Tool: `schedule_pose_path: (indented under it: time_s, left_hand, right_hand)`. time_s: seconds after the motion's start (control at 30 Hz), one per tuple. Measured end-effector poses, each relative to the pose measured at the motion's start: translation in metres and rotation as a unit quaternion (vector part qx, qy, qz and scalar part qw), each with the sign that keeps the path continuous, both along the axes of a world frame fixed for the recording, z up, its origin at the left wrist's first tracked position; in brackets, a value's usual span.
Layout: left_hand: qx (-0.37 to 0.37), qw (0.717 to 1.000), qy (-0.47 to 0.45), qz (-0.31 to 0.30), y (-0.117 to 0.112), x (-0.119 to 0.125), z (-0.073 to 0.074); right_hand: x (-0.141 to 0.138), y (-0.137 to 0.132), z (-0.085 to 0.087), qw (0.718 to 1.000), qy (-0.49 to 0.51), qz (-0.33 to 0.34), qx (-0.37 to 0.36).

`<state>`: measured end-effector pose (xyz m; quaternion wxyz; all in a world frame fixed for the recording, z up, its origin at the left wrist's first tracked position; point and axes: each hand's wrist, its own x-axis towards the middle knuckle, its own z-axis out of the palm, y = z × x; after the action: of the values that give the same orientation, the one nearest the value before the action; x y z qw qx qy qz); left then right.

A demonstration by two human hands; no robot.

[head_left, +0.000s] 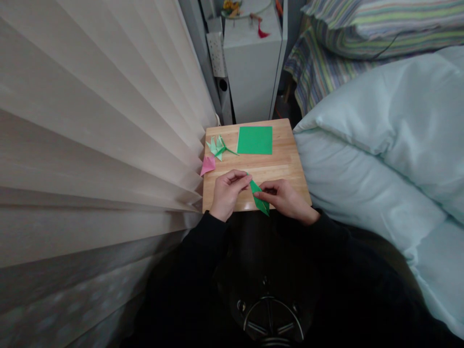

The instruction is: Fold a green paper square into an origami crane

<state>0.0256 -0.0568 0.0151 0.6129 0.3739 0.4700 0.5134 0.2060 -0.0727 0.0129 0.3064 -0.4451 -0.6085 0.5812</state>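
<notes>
A folded piece of green origami paper, long and pointed at its lower end, is held over the front part of a small wooden table. My left hand pinches its upper tip between thumb and fingers. My right hand grips its right side, the thumb lying across the face of the paper. Beyond my hands lies a stack of green square paper. Left of it rest a light and dark green folded paper figure and a pink folded paper piece.
A pleated pale curtain hangs close along the table's left side. To the right, a bed with a pale blue quilt touches the table's edge. Behind stands a white cabinet with a red tassel on top. Striped pillows lie at the back right.
</notes>
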Motion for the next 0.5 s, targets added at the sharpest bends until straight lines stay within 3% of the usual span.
schedule_pose_path:
  time_s: [0.5]
  left_hand:
    - [0.015,1.0,0.004,0.01,0.0006,0.0006,0.0]
  right_hand:
    - [0.0012,-0.0005,0.001,1.0,-0.009,0.019,0.01]
